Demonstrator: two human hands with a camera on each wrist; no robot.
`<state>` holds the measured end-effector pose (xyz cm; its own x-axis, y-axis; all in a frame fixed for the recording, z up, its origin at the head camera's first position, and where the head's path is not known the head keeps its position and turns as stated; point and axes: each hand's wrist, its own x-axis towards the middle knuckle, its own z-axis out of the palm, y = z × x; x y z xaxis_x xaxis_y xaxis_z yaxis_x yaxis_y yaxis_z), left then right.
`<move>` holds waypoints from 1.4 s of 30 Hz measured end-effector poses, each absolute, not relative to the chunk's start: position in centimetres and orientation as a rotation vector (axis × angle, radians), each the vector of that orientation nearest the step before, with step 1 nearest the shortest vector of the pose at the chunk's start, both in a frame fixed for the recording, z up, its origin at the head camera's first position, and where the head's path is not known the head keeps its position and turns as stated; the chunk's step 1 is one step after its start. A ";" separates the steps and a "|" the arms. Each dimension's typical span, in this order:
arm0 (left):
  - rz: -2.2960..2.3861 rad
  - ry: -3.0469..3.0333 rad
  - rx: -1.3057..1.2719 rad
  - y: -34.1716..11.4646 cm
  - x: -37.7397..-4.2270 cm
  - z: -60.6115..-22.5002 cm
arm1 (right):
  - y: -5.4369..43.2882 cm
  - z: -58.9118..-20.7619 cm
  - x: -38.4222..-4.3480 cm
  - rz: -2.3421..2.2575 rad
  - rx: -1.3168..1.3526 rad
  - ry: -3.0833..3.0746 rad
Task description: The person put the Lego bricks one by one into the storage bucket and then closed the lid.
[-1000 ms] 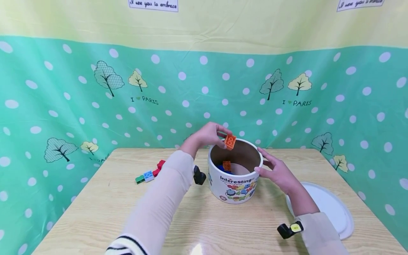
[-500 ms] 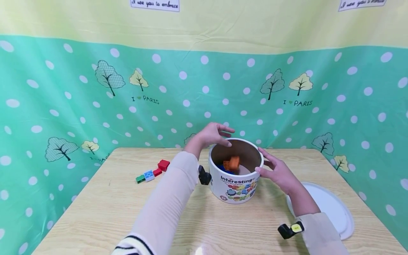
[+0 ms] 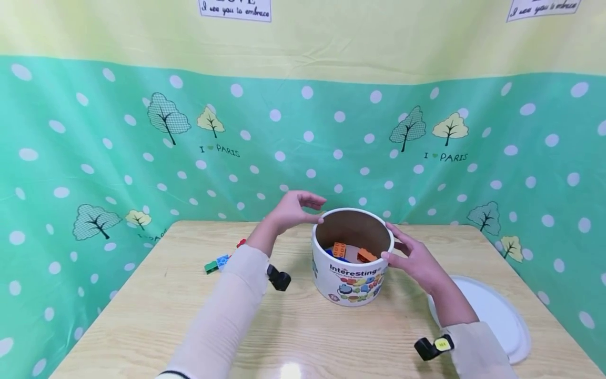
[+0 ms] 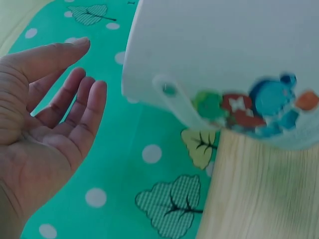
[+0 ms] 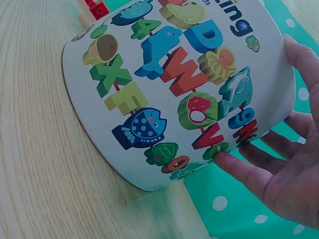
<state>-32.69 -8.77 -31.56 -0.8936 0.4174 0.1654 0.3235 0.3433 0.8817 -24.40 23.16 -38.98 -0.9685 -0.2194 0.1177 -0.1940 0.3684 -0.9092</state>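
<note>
A white printed bucket [image 3: 352, 284] stands upright on the table, its top uncovered. Inside lie an orange building brick [image 3: 339, 249], a second orange brick [image 3: 366, 256] and blue pieces [image 3: 329, 252], partly hidden by the front wall. My left hand [image 3: 294, 210] holds nothing; its fingers are loosely bent just outside the bucket's left rim. In the left wrist view the left hand [image 4: 55, 104] is apart from the bucket wall. My right hand [image 3: 416, 263] holds the bucket's right side, thumb and fingers spread around it; the right wrist view shows its fingertips touching the printed wall.
Left on the table lie a green brick [image 3: 211, 267], a light blue brick [image 3: 222, 261] and a red brick [image 3: 241, 242], partly behind the left sleeve. A white round lid [image 3: 492, 316] lies under the right forearm. A dotted green curtain [image 3: 265, 131] hangs behind the table.
The left hand let go of an orange brick, which fell into the bucket and now lies at its right inside. That hand has since moved left, off the opening. The right hand stays.
</note>
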 end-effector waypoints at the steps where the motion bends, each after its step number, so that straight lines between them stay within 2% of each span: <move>1: 1.613 2.509 0.691 -9.2 -32.5 -31.7 | 23.2 -39.0 -24.4 -1.708 -0.388 2.580; 14: 1.656 2.590 0.647 -14.4 -30.7 -32.7 | 23.3 -38.7 -24.3 -1.718 -0.416 2.585; 24: 1.718 2.639 0.489 -18.9 -29.0 -34.1 | 23.3 -38.6 -24.2 -1.732 -0.428 2.554; 42: 1.762 2.781 0.266 -25.9 -25.9 -38.5 | 23.2 -38.3 -24.2 -1.707 -0.390 2.563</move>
